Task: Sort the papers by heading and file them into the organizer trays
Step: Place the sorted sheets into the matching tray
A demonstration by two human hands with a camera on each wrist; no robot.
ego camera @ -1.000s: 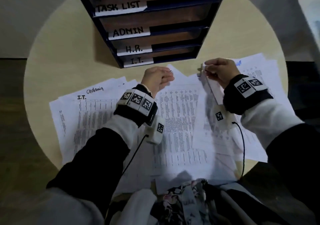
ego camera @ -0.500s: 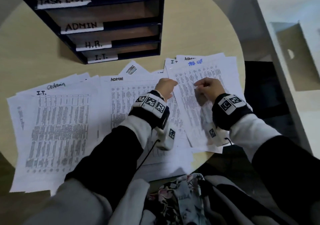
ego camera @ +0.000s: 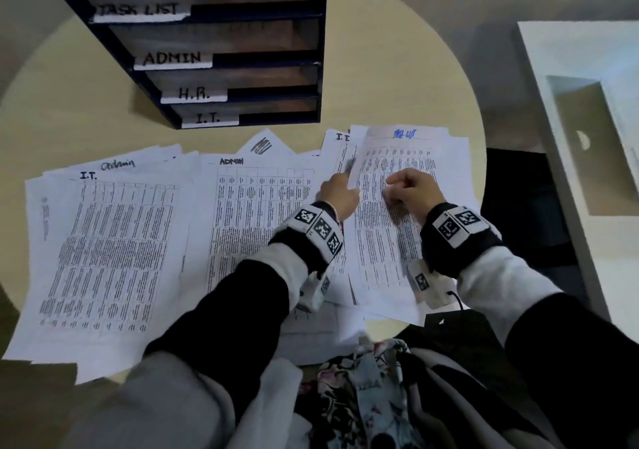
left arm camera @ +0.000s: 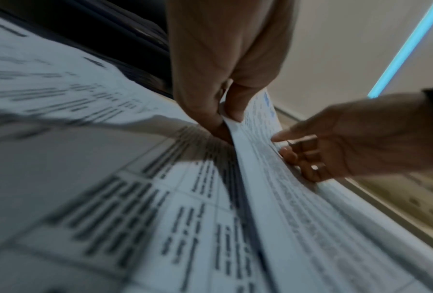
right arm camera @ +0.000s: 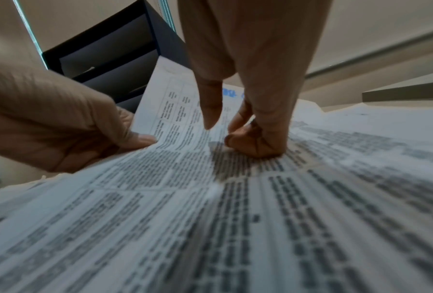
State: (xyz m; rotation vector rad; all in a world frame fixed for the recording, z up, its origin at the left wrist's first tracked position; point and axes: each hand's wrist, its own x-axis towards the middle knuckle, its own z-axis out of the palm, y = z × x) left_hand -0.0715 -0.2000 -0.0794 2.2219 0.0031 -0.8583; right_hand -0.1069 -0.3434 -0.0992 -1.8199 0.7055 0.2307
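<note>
Head view shows the blue-headed sheet now lying on the right-hand pile on the worktop — left hand pinching its left edge, right hand curled, knuckles resting on it — so it has been laid down, not yet filed in the organizer.

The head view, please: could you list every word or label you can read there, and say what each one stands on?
"TASK LIST": organizer top tray label.
"ADMIN": second tray label.
"H.R.": third tray label.
"I.T.": bottom tray label.
"I.T.": heading of the left sheet.
"Admin": handwritten on the sheet behind it.
"ADMIN": heading of the middle sheet.
"I.": cut-off heading.
Blue heading on the held sheet: unreadable.
Table print: too small.
</note>
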